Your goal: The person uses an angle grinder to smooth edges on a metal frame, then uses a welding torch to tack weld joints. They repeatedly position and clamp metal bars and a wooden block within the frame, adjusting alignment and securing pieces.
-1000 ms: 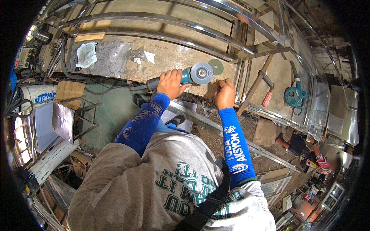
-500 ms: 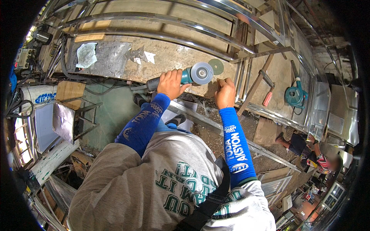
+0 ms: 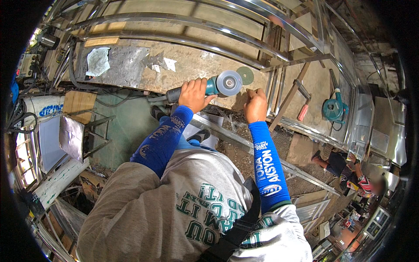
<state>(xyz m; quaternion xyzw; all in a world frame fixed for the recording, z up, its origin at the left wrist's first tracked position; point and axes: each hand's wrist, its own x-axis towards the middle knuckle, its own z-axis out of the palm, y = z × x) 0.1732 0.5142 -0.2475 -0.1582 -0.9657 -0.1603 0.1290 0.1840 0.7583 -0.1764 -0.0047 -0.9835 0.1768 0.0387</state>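
My left hand (image 3: 194, 94) is wrapped round the body of a teal and black angle grinder (image 3: 211, 86). A pale grey disc (image 3: 229, 83) on the grinder faces up, above the edge of the worktable. Just right of the disc, my right hand (image 3: 255, 106) is closed, thumb and fingers pressed together. Whatever is in that pinch is too small to make out. Beyond the gap between my hands, a flat round green disc (image 3: 245, 75) lies on the worktable (image 3: 196, 63).
Long shiny metal tubes (image 3: 170, 18) cross the table's far side. Left lie a metal sheet (image 3: 122, 65) and several pointed offcuts (image 3: 168, 64). To the right are a red-handled tool (image 3: 303, 111) and a teal blower (image 3: 335, 107). Another person (image 3: 349, 174) sits at far right.
Almost everything stays where it was. The fingertips of my right hand have shifted very slightly, while my left hand keeps its hold on the angle grinder.
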